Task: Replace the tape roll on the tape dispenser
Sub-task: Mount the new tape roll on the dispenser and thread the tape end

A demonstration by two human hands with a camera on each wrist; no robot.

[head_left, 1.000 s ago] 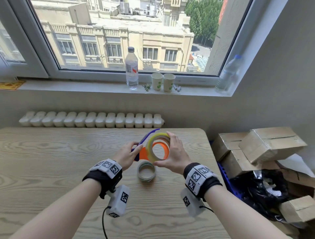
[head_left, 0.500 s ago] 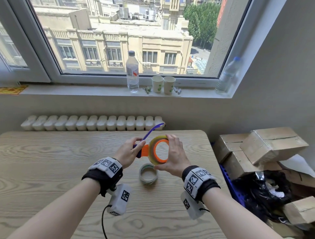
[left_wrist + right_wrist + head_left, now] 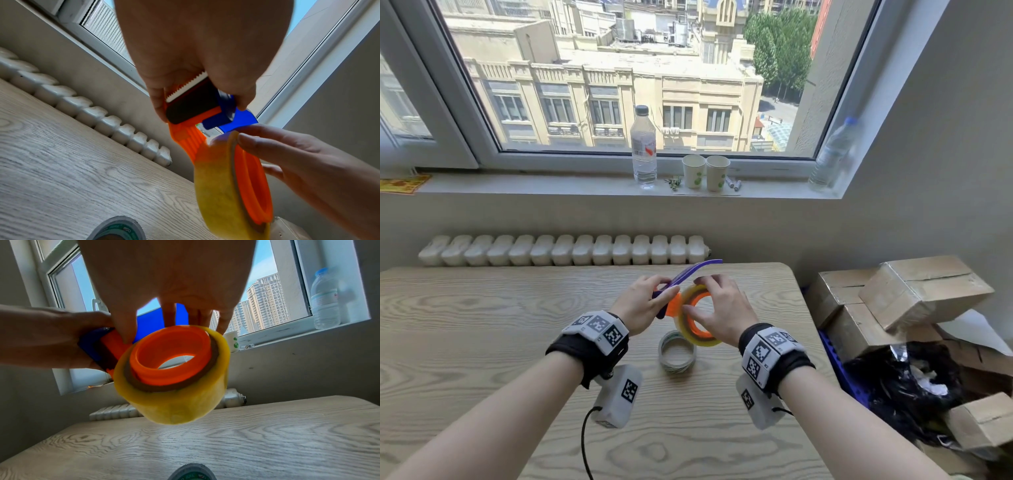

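Since the earlier frame, the yellow tape roll (image 3: 697, 317) had tilted flatter on the dispenser (image 3: 677, 301) above the tabletop (image 3: 482, 325). The left hand (image 3: 642, 305) gripped the dispenser's cutter end, fingers curled. The right hand (image 3: 722, 313) pinched the roll's rim; an empty core (image 3: 676, 354) lay below.

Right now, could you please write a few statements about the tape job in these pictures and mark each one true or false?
1. The yellow tape roll sits around the dispenser's orange hub. True.
2. The left hand lies flat on the table. False: it grips the tape dispenser.
3. A used tape core lies on the table. True.
4. The right hand holds a paper cup. False: its fingers hold the yellow roll.
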